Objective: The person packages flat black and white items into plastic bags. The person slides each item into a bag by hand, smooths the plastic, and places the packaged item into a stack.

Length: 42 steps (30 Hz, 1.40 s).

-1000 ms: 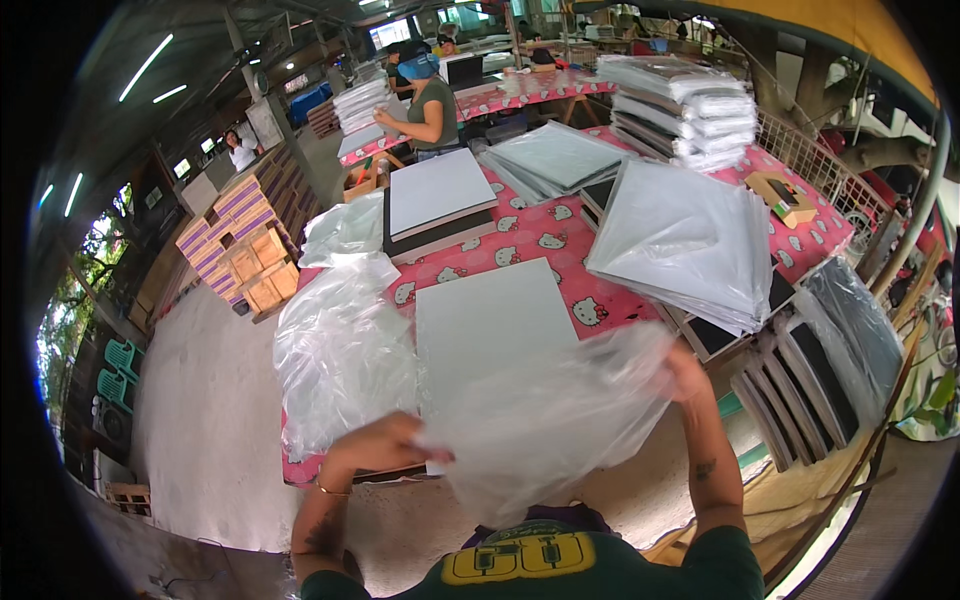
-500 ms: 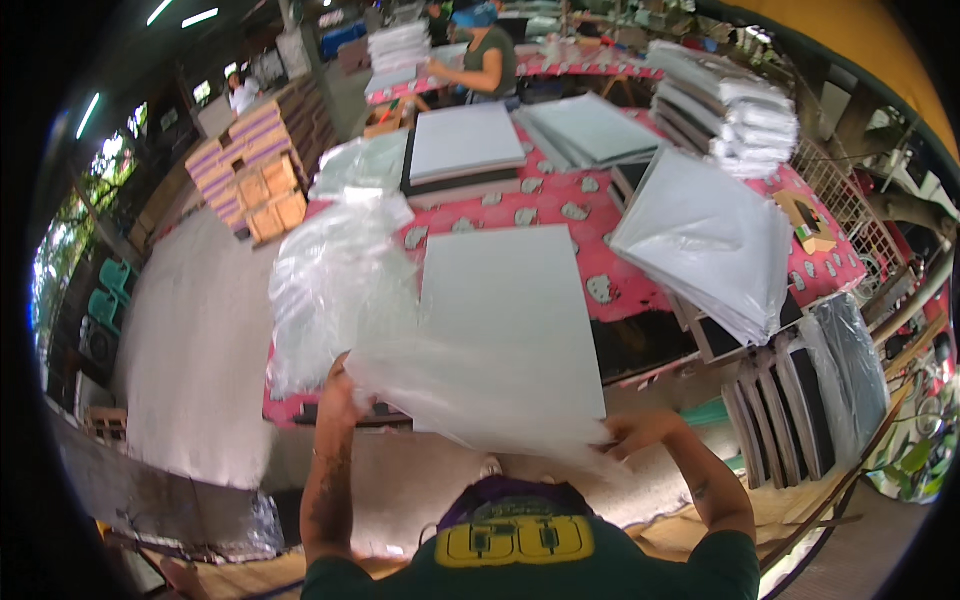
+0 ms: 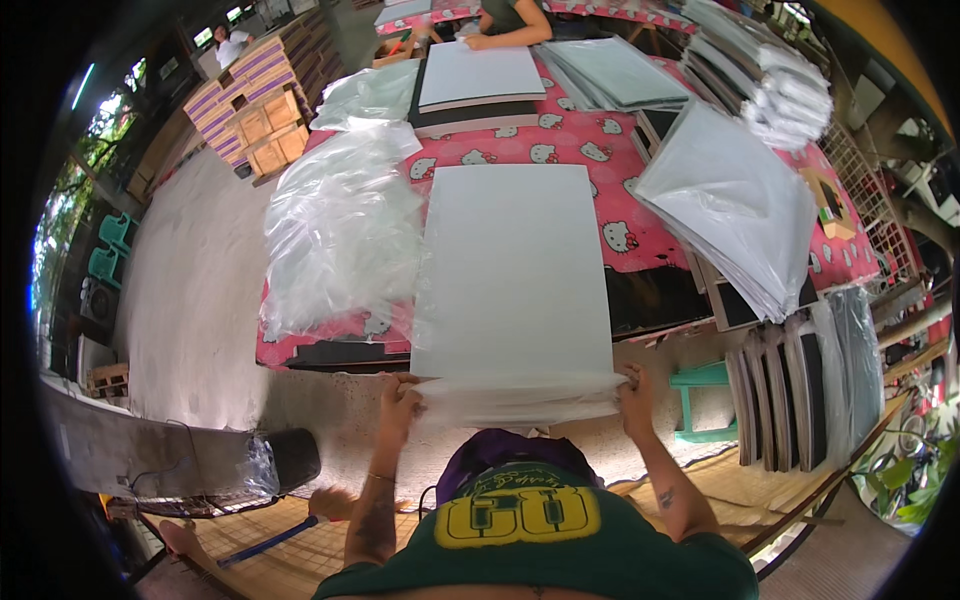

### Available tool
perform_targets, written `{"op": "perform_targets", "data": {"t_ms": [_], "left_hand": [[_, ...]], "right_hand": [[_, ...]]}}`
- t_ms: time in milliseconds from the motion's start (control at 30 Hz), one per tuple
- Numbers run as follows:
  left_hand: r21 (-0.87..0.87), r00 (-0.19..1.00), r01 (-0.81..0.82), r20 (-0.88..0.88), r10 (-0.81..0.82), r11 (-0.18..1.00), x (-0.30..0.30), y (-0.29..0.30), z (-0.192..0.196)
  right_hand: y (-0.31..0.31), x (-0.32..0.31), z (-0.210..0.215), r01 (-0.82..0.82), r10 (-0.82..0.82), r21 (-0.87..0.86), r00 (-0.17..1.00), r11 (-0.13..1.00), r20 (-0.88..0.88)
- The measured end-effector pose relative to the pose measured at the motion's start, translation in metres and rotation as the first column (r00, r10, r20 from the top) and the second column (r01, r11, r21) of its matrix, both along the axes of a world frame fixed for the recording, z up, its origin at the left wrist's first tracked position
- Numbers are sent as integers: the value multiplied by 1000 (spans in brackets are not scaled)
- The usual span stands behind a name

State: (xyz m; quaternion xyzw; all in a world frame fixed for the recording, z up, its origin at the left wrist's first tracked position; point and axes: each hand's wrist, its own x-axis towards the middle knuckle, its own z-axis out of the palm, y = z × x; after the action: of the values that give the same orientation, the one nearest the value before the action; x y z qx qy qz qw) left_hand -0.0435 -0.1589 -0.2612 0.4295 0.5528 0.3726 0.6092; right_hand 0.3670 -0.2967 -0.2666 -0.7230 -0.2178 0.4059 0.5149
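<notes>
A white rectangular board (image 3: pixel 512 270) lies on the table, its near end reaching past the table's front edge. A clear plastic bag (image 3: pixel 515 400) stretches across that near end, its mouth around or against the board's edge; which, I cannot tell. My left hand (image 3: pixel 400 408) is closed on the bag's left side, next to the board's left corner. At the right corner my right hand (image 3: pixel 635 402) pinches the bag's other side. To the left lies a loose heap of clear plastic bags (image 3: pixel 340 235).
The table has a pink patterned cover (image 3: pixel 635 235). Plastic-wrapped boards (image 3: pixel 735 200) are piled on the right, and more boards (image 3: pixel 790 400) stand below. Across the table a person (image 3: pixel 515 25) touches a white board (image 3: pixel 482 75). Cartons (image 3: pixel 245 90) are stacked at the far left.
My left hand has moved right and down, my right hand slightly up. The bag, blurred and slanted before, is now drawn straight across the board's near end. The board sits closer to me.
</notes>
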Motion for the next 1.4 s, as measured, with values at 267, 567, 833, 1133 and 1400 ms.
{"op": "perform_targets", "data": {"t_ms": [267,567,833,1133,1400], "left_hand": [[497,681,273,-705,199,824,24,-9,-4],[189,843,60,516,-151,980,-8,19,174],[488,390,-111,823,-413,866,45,191,303],[-53,467,42,884,27,998,85,316,103],[433,995,86,3,-97,898,125,289,22]], "right_hand": [[1,-24,-14,-134,112,10,867,991,486],[2,43,163,-218,317,482,939,849,-133],[172,59,305,126,562,891,735,435,-379],[285,89,124,428,222,563,622,707,-751],[228,59,10,172,-195,496,981,851,-6]]}}
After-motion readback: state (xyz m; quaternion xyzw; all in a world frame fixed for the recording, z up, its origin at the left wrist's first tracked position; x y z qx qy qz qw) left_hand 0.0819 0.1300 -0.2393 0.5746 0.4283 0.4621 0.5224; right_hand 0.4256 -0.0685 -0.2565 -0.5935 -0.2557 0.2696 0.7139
